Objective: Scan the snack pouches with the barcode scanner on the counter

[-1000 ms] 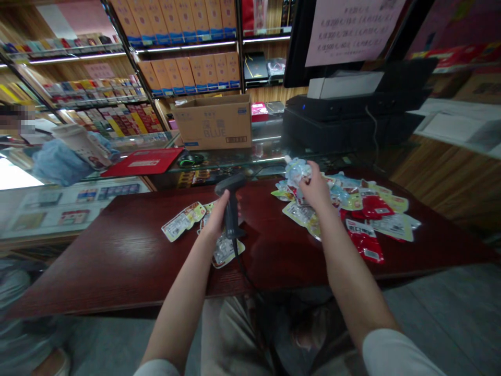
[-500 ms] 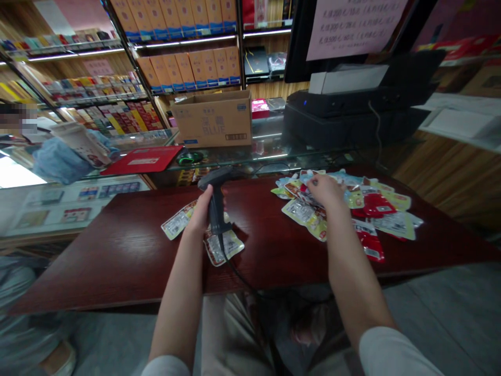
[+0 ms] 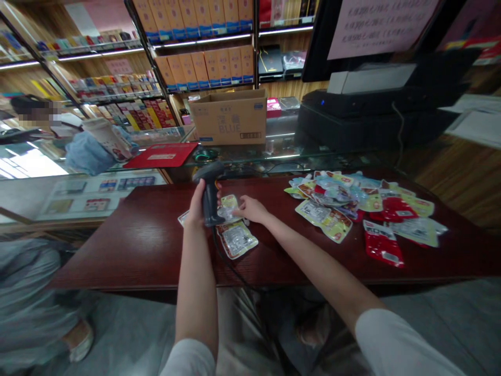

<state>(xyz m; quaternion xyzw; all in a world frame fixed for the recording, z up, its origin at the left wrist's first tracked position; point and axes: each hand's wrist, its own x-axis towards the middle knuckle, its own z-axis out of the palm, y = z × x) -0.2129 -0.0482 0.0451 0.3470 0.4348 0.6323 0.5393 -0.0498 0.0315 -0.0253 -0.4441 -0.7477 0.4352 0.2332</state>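
My left hand (image 3: 196, 203) is wrapped round the handle of a black barcode scanner (image 3: 210, 201), held upright over the left part of the dark red table. Just right of it, my right hand (image 3: 253, 210) pinches the edge of a yellow-and-silver snack packet (image 3: 227, 204), partly hidden behind the scanner. Below that, another snack packet (image 3: 237, 241) lies flat on the wood. The corner of one more packet shows left of the scanner, mostly covered by my left hand. A heap of mixed snack packets (image 3: 340, 190) lies on the right, with a red packet (image 3: 382, 244) at its near side.
A scanner cable (image 3: 225, 258) runs down over the near table edge (image 3: 129, 288). Behind the table stand a cardboard box (image 3: 230, 119), a red mat (image 3: 162, 155) and a black checkout machine (image 3: 348, 117). Another person (image 3: 29, 297) is at the left.
My right hand has moved left from the heap to beside the scanner, bringing a snack packet with it. The scanner is still in my left hand; the view has shifted somewhat.
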